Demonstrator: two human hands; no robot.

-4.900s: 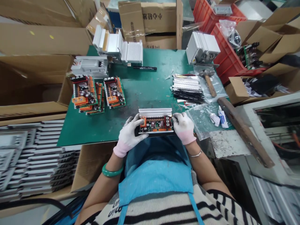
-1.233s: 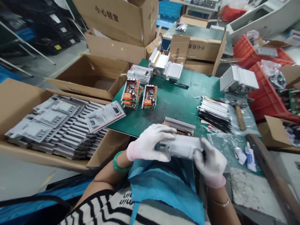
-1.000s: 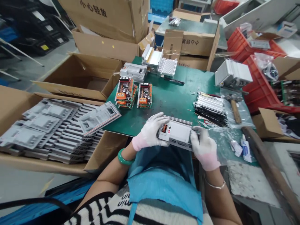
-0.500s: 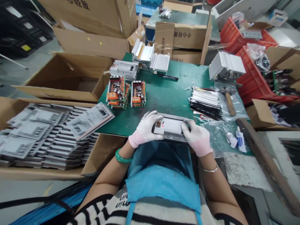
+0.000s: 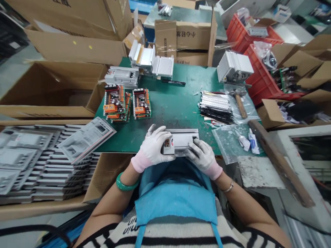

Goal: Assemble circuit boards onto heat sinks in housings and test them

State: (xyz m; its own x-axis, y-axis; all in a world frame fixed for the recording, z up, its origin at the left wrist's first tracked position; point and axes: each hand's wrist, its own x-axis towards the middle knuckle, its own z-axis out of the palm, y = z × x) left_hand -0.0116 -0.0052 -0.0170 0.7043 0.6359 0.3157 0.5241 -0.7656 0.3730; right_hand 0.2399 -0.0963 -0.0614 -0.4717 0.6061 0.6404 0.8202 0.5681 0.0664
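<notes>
A grey finned electronics housing [image 5: 179, 140] lies at the table's front edge between my two gloved hands. My left hand [image 5: 156, 144] grips its left end, the thumb along the near side and the fingers over the top, by an orange terminal block. On the right end, my right hand [image 5: 201, 155] presses with bent fingers over the top and near side, covering part of the connector row. Circuit boards with orange terminals [image 5: 141, 103] stand in stacks beyond my left hand. A pile of metal strips [image 5: 216, 107] lies beyond my right hand.
At left, a cardboard box [image 5: 94, 179] holds many grey covers, one cover [image 5: 86, 139] resting aslant on top. Heat sinks [image 5: 163, 66] and a marker [image 5: 173, 82] sit at the back. A hammer [image 5: 241, 105], glue tubes [image 5: 253, 142] and a long wooden handle [image 5: 280, 163] lie right.
My right hand has shifted its fingers from the top of the housing's right end down over its near side. My left hand keeps its grip. The whole view has swung slightly.
</notes>
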